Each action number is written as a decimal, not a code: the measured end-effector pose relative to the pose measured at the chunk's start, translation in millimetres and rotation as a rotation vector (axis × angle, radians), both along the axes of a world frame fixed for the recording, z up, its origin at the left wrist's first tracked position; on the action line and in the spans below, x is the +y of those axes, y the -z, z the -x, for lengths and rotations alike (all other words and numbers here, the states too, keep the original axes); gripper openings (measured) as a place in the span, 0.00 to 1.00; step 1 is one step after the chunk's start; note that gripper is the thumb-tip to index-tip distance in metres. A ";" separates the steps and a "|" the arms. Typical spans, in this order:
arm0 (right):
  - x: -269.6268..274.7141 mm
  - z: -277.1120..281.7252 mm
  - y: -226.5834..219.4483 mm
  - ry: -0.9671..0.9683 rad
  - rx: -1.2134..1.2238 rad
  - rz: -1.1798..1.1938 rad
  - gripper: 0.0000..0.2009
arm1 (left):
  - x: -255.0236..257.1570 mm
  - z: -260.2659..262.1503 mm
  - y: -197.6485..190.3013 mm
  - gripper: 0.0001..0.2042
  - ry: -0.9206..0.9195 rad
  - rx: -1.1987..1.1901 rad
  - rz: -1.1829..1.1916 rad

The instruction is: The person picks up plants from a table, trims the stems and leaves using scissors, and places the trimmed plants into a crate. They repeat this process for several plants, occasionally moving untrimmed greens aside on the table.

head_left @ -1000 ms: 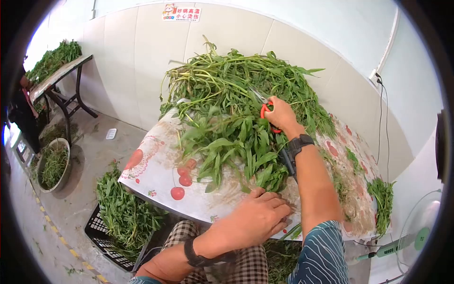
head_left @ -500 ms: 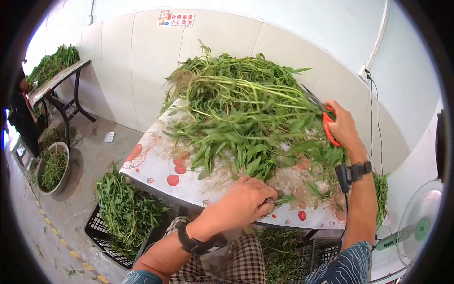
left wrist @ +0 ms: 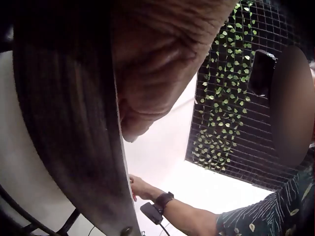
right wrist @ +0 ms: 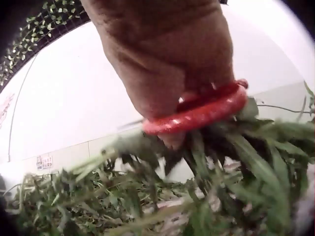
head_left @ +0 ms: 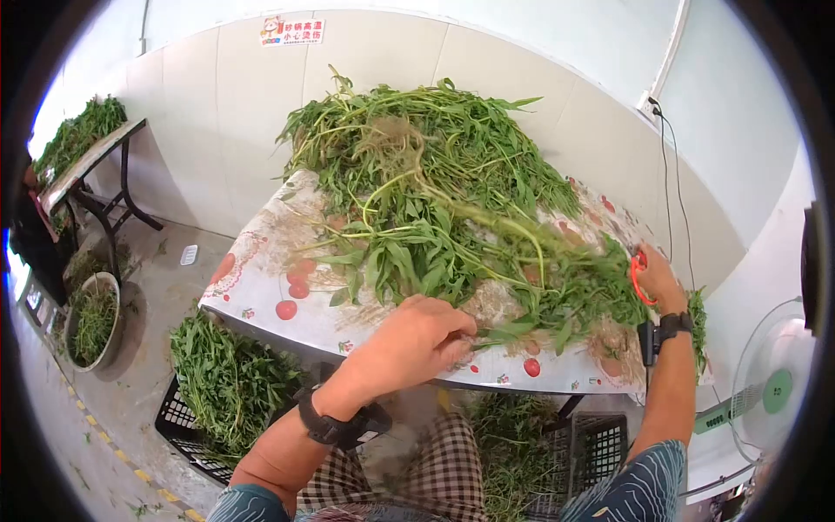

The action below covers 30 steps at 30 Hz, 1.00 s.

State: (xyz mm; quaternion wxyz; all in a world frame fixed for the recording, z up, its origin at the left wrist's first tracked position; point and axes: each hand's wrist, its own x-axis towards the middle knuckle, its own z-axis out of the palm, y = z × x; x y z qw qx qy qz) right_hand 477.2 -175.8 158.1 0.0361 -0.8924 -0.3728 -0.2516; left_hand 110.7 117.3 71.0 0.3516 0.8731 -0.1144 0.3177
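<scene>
In the head view my right hand [head_left: 658, 280] is at the right of the table, fingers through the red handles of the scissors [head_left: 640, 277]. Long leafy stems [head_left: 504, 222] stretch from that hand leftward to a tangle of brown roots [head_left: 391, 143]. Close up in the right wrist view, the red handle loop [right wrist: 197, 115] circles the fingers, with leaves [right wrist: 261, 167] hanging right below; the blades are mostly hidden. Over the table's front edge my left hand [head_left: 404, 344] rests with loosely bent fingers, beside loose greens [head_left: 417, 261]. Nothing shows in its grasp.
A large heap of greens [head_left: 487, 130] covers the back of the table [head_left: 252, 296], against the wall. Below left, a black crate [head_left: 178, 426] holds more greens; another crate [head_left: 600, 444] stands under the table. A fan [head_left: 774, 391] is at the right.
My right hand, with the scissors, has swung right and down from the heap, drawing long rooted stems across the table. My left hand has shifted slightly left along the front edge.
</scene>
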 end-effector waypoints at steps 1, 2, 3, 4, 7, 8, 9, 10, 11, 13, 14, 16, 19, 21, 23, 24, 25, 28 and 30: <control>7.1 15.4 -1.7 0.067 0.062 -0.059 0.16 | -1.4 3.2 -2.5 0.08 -0.024 -0.003 0.009; 14.0 32.1 -4.2 0.132 0.124 -0.115 0.16 | -1.2 3.6 -2.7 0.07 -0.031 -0.001 0.007; 22.2 45.0 -5.4 0.199 0.188 -0.168 0.17 | -1.5 3.4 -2.4 0.07 -0.037 0.001 0.007; 27.4 44.4 -4.5 0.149 0.115 -0.253 0.18 | -1.7 2.9 -2.0 0.07 -0.039 0.004 0.007; 52.2 44.3 -21.4 -0.038 0.003 -0.451 0.20 | -3.8 4.0 -6.7 0.07 -0.051 0.031 -0.010; 70.7 57.9 -31.0 -0.133 0.047 -0.479 0.20 | -3.4 3.4 -6.2 0.07 -0.047 0.032 -0.009; 92.6 71.9 -38.0 -0.210 0.117 -0.466 0.21 | -3.0 3.3 -5.6 0.07 -0.044 0.032 -0.007; 116.0 85.9 -42.7 -0.289 0.184 -0.451 0.21 | -2.6 3.4 -5.3 0.06 -0.042 0.030 -0.002; 138.7 94.0 -41.6 -0.331 0.190 -0.408 0.20 | -2.8 3.9 -5.4 0.06 -0.051 0.023 0.012; 185.9 111.4 -33.1 -0.376 0.190 -0.264 0.17 | -2.0 7.0 -5.9 0.06 -0.077 0.006 0.037; 207.6 121.4 -27.6 -0.375 0.185 -0.165 0.16 | -1.3 7.9 -6.0 0.06 -0.075 0.000 0.044; 245.0 131.1 -9.1 -0.395 0.279 -0.084 0.13 | -0.6 8.2 -4.8 0.06 -0.074 -0.012 0.057; 272.8 128.2 20.5 -0.351 0.304 0.147 0.13 | 1.8 7.8 -0.9 0.06 -0.065 -0.027 0.061; 274.7 126.4 27.7 -0.350 0.258 0.148 0.14 | 2.1 9.1 -0.6 0.07 -0.059 -0.028 0.075; 268.4 128.1 21.3 -0.304 0.215 0.159 0.14 | 2.4 11.3 -3.0 0.07 -0.056 -0.020 0.089; 265.4 124.7 17.0 -0.292 0.181 0.116 0.13 | 3.1 11.2 -2.3 0.07 -0.053 -0.034 0.093; 257.6 115.0 9.9 -0.279 0.147 0.073 0.12 | 3.5 10.8 -1.0 0.07 -0.049 -0.046 0.097; 229.0 62.4 -27.2 -0.282 -0.171 -0.270 0.09 | 3.7 11.9 -1.9 0.07 -0.044 -0.060 0.104; 206.7 30.9 -87.9 -0.175 -0.155 -0.676 0.07 | 2.9 11.9 -3.4 0.06 -0.042 -0.057 0.113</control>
